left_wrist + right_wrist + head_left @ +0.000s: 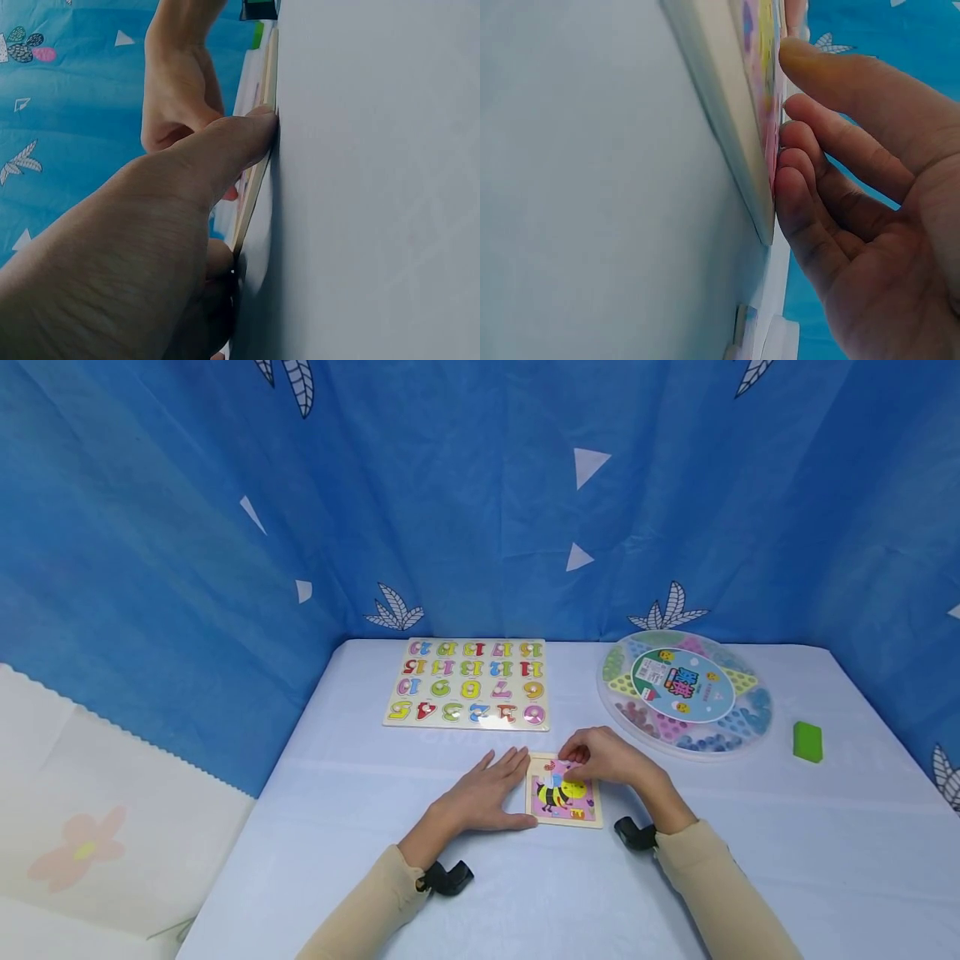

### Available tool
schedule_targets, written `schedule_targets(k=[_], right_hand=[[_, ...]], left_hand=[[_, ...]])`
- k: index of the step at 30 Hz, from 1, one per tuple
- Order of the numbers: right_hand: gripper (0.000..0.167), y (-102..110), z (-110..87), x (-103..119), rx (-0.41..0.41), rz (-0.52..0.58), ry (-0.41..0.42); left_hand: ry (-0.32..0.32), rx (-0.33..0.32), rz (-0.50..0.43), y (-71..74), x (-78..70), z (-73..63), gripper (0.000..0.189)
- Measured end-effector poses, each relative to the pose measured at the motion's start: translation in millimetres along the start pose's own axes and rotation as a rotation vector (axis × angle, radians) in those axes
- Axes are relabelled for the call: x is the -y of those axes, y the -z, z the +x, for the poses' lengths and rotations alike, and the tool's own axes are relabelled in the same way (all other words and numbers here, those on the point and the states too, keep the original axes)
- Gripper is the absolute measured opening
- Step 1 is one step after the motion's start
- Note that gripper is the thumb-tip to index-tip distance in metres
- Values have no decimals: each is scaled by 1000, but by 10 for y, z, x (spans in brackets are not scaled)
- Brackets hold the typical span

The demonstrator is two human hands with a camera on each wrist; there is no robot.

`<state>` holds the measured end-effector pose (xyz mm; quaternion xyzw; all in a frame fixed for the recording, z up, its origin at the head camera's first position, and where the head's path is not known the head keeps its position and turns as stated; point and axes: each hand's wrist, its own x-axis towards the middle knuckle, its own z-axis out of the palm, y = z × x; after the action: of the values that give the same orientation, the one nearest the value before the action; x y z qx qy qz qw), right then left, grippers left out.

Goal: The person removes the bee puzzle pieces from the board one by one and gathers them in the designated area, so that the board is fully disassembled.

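Note:
A small square wooden puzzle (555,819) with a bee picture on pink lies on the white table. My left hand (480,797) rests at its left edge, fingers spread and fairly straight. The left thumb (244,135) presses the wooden border near one corner, with a fingertip at the other corner. Over the puzzle's upper right part is my right hand (609,757), its fingers loosely bent. In the right wrist view those fingertips (791,184) touch the picture side, and the thumb (810,64) sits apart from them. No piece shows between thumb and fingers.
A number puzzle board (468,697) lies behind the left hand. To the back right is a round clear bead box (682,693) with coloured compartments. A green block (807,741) stands farther right. Blue curtain (487,502) hangs behind the table.

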<state>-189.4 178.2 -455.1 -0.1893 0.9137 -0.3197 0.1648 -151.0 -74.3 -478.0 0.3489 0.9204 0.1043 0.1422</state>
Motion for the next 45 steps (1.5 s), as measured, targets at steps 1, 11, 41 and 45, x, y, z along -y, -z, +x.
schedule_targets(k=[1, 11, 41, 45], right_hand=[[24, -1, 3, -3, 0, -3, -1], [21, -7, -2, 32, 1, -16, -28], [22, -22, 11, 84, -8, -32, -80], [22, -19, 8, 97, -7, -31, -86]], left_hand=[[0, 0, -1, -1, 0, 0, 98], [-1, 0, 3, -21, 10, 8, 98], [4, 8, 12, -15, -4, 10, 99], [6, 7, 11, -9, -6, 6, 99]])
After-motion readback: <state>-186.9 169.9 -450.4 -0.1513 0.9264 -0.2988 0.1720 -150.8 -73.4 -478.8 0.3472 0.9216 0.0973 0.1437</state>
